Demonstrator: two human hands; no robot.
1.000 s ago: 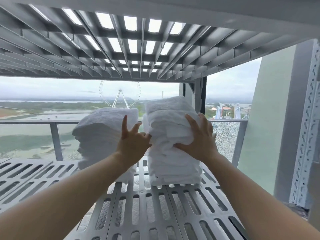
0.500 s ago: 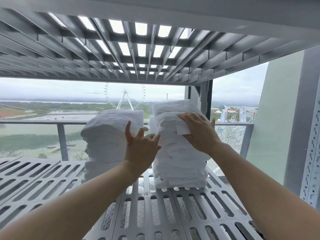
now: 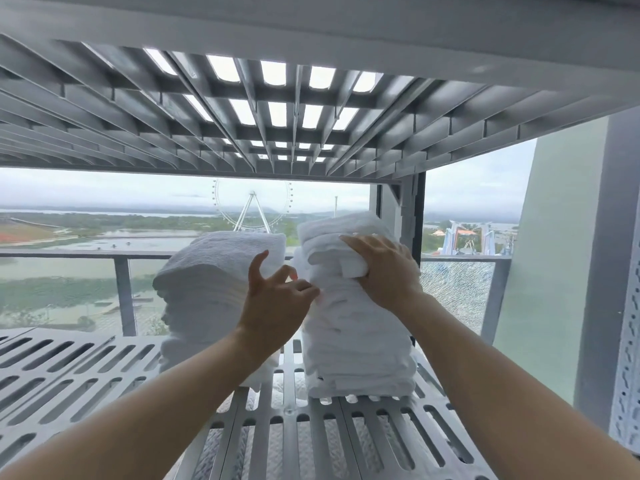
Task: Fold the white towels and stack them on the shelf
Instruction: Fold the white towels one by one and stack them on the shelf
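Two stacks of folded white towels stand side by side on a grey slotted metal shelf. The left stack is wider and leans a little. The right stack is taller and narrower. My right hand lies flat against the upper front of the right stack, fingers spread over a towel's folded edge. My left hand sits in the gap between the stacks, fingers curled and touching the left side of the right stack. Neither hand is closed around a towel.
Another slotted shelf hangs close overhead. A perforated upright post stands at the right edge, with a pale wall beside it. Behind the shelf runs a balcony railing with cracked glass at the right.
My right hand has slid up from the middle of the right stack to its upper part. My left hand has shifted right, into the gap against that stack.
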